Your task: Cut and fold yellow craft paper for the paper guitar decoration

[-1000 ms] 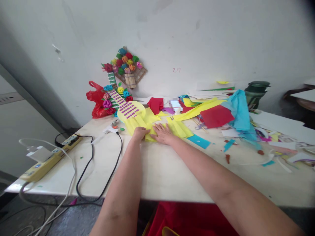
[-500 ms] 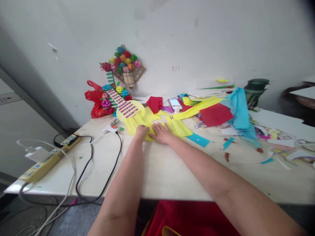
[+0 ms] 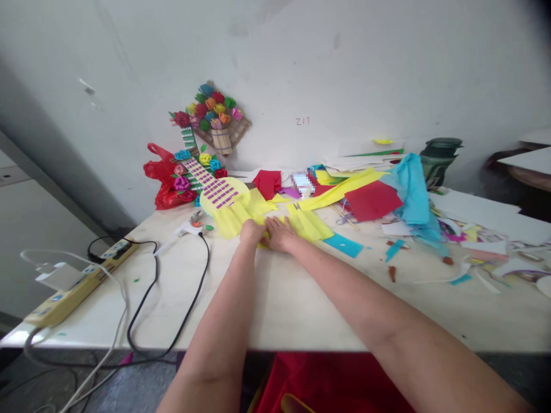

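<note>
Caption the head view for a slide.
Left hand and right hand rest on thin yellow material on a pale table, near a purple-striped craft piece and colorful flowers.

At my craft workspace, paper flowers (image 3: 210, 108) brighten the far left, a glue gun (image 3: 188, 228) lies left, and cut scraps (image 3: 394, 250) litter the table's (image 3: 301, 310) right.

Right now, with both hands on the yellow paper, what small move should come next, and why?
I'd perhaps press down with the left hand and smooth the right hand outward over the yellow paper: the hands sit close together on it, and the paper beyond the right hand looks creased.
</note>
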The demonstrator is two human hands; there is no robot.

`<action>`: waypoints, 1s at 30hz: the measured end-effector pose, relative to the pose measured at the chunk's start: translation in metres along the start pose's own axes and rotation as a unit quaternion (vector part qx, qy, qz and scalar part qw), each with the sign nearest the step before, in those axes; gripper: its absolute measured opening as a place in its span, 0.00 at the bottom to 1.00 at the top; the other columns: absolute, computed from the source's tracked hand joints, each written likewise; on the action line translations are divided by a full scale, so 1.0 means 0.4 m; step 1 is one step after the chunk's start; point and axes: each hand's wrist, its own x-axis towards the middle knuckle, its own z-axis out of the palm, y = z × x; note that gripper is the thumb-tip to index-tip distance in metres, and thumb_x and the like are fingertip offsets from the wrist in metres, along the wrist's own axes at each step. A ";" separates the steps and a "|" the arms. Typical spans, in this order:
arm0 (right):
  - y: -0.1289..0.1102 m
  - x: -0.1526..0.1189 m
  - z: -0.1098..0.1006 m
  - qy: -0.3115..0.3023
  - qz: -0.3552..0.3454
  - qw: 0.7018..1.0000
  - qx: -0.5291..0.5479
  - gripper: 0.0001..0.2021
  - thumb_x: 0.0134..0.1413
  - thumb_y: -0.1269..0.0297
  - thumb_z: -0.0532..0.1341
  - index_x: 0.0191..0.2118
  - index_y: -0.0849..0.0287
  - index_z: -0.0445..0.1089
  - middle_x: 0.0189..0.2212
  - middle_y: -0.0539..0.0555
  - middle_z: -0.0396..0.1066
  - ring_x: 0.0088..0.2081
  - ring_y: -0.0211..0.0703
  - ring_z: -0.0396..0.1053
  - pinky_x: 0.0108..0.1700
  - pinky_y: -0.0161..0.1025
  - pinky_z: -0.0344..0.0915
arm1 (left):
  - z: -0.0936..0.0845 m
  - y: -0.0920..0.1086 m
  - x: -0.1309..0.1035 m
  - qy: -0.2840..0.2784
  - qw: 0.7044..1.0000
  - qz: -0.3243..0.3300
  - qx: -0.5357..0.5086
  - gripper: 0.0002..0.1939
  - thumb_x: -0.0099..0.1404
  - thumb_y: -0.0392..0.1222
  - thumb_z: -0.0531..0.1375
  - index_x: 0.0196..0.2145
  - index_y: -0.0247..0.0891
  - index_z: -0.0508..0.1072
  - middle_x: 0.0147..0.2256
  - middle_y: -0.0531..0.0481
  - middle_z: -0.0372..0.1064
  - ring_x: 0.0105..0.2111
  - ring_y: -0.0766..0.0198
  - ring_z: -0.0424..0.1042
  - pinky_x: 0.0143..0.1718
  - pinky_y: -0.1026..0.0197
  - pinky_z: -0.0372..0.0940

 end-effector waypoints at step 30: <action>0.077 -0.024 -0.027 -0.010 -0.088 0.995 -0.037 0.36 0.51 0.42 0.35 0.61 0.59 0.41 0.61 0.52 0.35 0.61 0.48 0.29 0.57 0.52 0.23 | -0.041 -0.019 -0.026 0.012 0.993 0.055 0.099 0.18 0.50 0.44 0.58 0.38 0.32 0.68 0.36 0.41 0.69 0.37 0.58 0.68 0.32 0.63 0.59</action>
